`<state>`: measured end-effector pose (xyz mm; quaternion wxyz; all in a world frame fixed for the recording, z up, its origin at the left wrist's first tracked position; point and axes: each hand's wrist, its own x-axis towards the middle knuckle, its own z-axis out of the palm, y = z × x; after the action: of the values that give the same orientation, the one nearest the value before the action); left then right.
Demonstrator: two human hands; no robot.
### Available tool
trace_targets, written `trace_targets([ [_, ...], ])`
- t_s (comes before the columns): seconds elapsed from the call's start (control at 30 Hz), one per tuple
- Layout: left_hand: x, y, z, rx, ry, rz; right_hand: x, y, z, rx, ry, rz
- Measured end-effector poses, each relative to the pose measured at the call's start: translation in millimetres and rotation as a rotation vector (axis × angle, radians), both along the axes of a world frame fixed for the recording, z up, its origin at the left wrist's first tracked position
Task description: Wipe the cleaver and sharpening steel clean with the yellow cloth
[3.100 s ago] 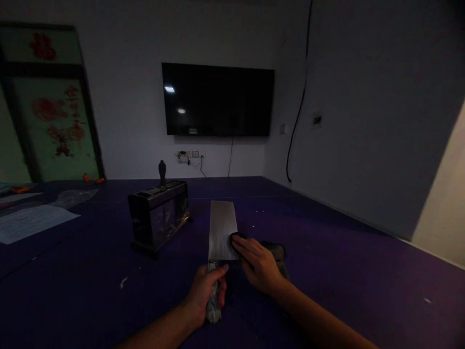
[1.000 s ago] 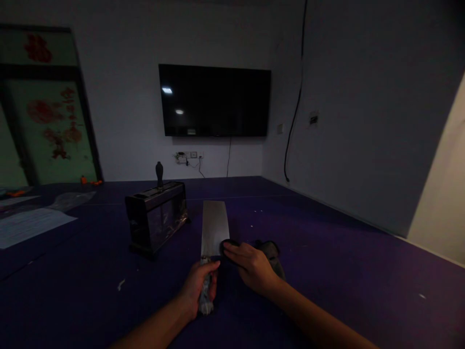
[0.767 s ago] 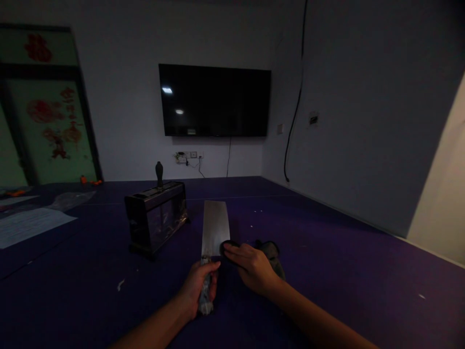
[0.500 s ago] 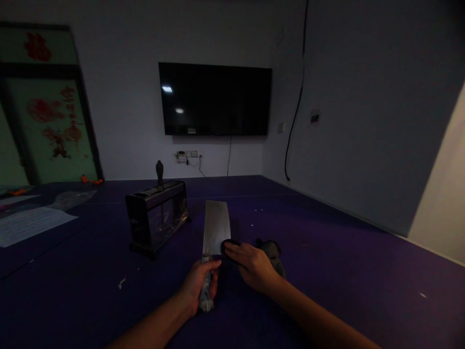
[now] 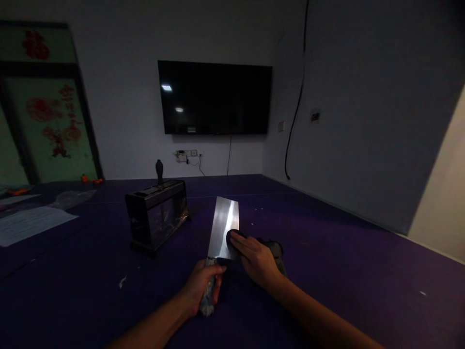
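Observation:
A cleaver (image 5: 221, 228) points away from me, its broad blade tilted and catching a bright streak of light. My left hand (image 5: 203, 286) is closed around its handle, which looks wrapped in pale, ragged material. With fingers pressed together, my right hand (image 5: 256, 259) holds a dark rounded pad (image 5: 231, 238) against the right edge of the blade. What the pad is made of cannot be made out. Behind my right hand lies a dark, soft-looking bundle (image 5: 275, 249), partly covered by the hand.
A black knife block (image 5: 156, 213) with clear sides and one dark handle sticking up stands left of the cleaver. Papers (image 5: 32, 223) and a clear plastic bag (image 5: 72, 198) lie at the far left. White scraps (image 5: 122, 282) dot the purple surface (image 5: 327, 271).
The cleaver has shifted slightly right and turned, so its blade now shines. My right hand has slid the pad a little farther up along the blade's edge.

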<state>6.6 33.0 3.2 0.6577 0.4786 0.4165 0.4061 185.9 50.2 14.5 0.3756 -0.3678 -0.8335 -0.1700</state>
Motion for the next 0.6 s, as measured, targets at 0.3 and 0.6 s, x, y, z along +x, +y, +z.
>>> trace_targets([
  [0.3,1.0,-1.5,0.7,0.008,0.019,0.016,-0.5,0.8,0.4,-0.039,0.026,0.006],
  [0.6,2.4,-2.4,4.4,-0.042,-0.033,0.117,-0.8,-1.7,-0.6,-0.062,0.009,0.134],
])
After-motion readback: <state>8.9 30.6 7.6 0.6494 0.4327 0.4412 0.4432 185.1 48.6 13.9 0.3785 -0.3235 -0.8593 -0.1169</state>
